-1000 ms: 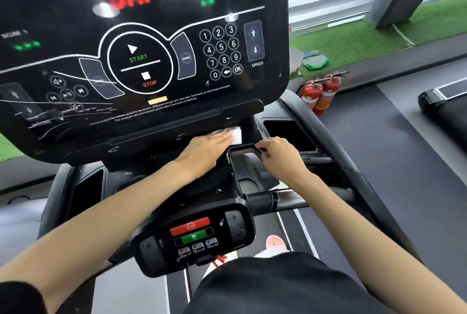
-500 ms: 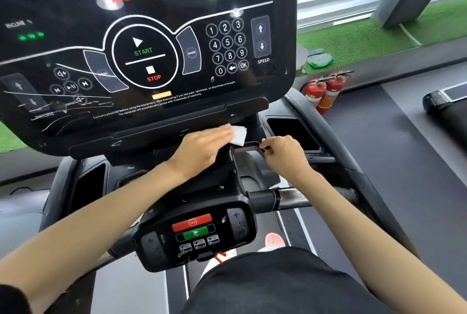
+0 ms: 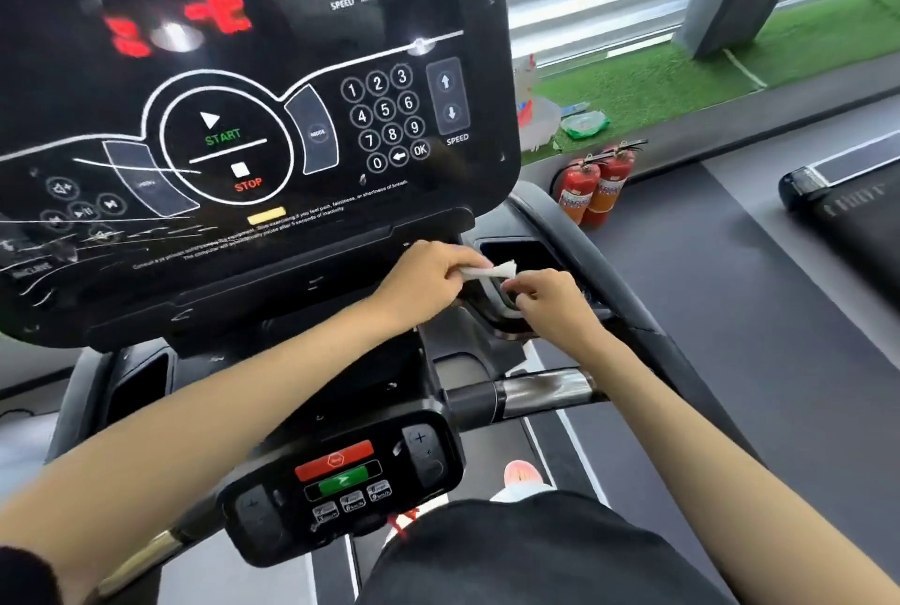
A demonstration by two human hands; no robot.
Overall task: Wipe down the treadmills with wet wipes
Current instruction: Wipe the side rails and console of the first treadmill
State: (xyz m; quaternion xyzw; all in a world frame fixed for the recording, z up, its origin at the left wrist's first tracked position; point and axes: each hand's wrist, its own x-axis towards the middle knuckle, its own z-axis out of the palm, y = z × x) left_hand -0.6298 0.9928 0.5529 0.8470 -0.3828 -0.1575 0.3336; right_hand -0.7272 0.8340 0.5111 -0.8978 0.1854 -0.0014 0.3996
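Note:
The treadmill console [image 3: 253, 127] fills the upper left, with a black ledge [image 3: 272, 283] beneath its screen. My left hand [image 3: 428, 278] pinches a crumpled white wet wipe [image 3: 492, 270] at the right end of that ledge, over the top of a black loop handle [image 3: 489, 312]. My right hand [image 3: 550, 300] has its fingers curled on the top right of the same handle. Its fingertips are right under the wipe's free end. The wipe's other end is hidden in my left fingers.
A lower control pod [image 3: 341, 478] with red and green buttons sits near my waist, on a chrome handlebar [image 3: 540, 390]. A cup recess [image 3: 523, 256] lies behind my hands. Two red fire extinguishers [image 3: 596, 188] stand on the floor to the right. Another treadmill [image 3: 837, 200] lies at far right.
My left hand went from flat on the wipe on the ledge to pinching it, bunched, and moved right over the handle top. My right hand stayed on the handle.

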